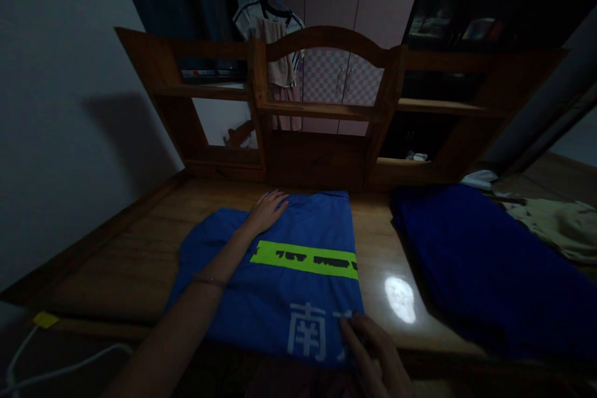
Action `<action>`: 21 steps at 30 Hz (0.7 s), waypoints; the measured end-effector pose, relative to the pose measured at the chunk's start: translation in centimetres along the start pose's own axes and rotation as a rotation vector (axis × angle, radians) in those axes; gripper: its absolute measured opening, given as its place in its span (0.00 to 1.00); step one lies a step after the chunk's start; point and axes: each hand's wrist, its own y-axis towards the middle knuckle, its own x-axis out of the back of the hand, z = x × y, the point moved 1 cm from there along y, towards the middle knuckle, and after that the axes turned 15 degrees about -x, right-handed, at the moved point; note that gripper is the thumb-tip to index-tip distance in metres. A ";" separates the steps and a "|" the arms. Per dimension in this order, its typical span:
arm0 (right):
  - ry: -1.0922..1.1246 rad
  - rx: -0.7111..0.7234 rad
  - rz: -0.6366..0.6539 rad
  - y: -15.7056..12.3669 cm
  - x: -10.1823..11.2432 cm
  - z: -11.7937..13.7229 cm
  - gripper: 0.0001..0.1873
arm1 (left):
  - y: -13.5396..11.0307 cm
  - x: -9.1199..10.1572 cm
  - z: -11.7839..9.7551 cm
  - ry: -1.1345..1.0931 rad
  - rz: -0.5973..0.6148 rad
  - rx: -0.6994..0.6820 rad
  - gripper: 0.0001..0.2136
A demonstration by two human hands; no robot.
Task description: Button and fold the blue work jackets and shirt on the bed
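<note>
A blue garment [280,273] with a yellow-green stripe and pale printed characters lies folded on the wooden table [140,255]. My left hand [267,210] rests flat near its far edge, fingers stretched out on the cloth. At the near right corner of the garment my right hand [373,348] is closed, its fingers pinching the fabric's edge.
A darker blue cloth [480,267] lies to the right, with a beige garment [559,224] beyond it. A wooden shelf unit [321,112] stands along the table's back. A white cable [46,367] and yellow tag [45,319] lie at the near left. A wall is on the left.
</note>
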 end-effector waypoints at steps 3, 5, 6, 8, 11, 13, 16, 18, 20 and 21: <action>-0.056 -0.010 0.006 0.6 0.3 1.2 0.26 | -0.1 0.1 -0.2 0.008 -0.001 -0.004 0.21; -0.065 -0.006 0.027 1.0 0.4 1.3 0.27 | -0.3 0.1 -0.3 0.013 -0.004 -0.010 0.21; -0.066 -0.006 0.036 1.2 0.5 1.1 0.27 | -0.3 0.1 -0.4 0.014 -0.004 -0.013 0.21; -0.083 -0.026 0.044 1.2 0.6 0.5 0.27 | -0.4 0.2 -0.5 0.018 -0.007 -0.015 0.21; -0.151 -0.058 0.049 0.7 0.9 -0.3 0.27 | -0.5 0.3 -0.5 0.022 -0.011 -0.020 0.21; -0.204 -0.046 0.058 0.2 1.3 -0.3 0.26 | -0.4 0.4 -0.5 0.021 -0.013 -0.025 0.21; -0.250 0.033 0.076 -0.1 2.2 0.3 0.25 | -0.3 0.6 -0.7 0.020 -0.010 -0.041 0.20; -0.253 0.084 0.098 0.1 2.9 0.7 0.24 | -0.3 0.7 -0.9 0.020 -0.009 -0.055 0.20; -0.243 0.114 0.115 0.4 3.5 0.8 0.23 | -0.2 0.7 -1.1 0.024 -0.006 -0.066 0.20; -0.235 0.124 0.117 0.5 3.7 0.7 0.23 | -0.2 0.7 -1.1 0.027 -0.005 -0.065 0.20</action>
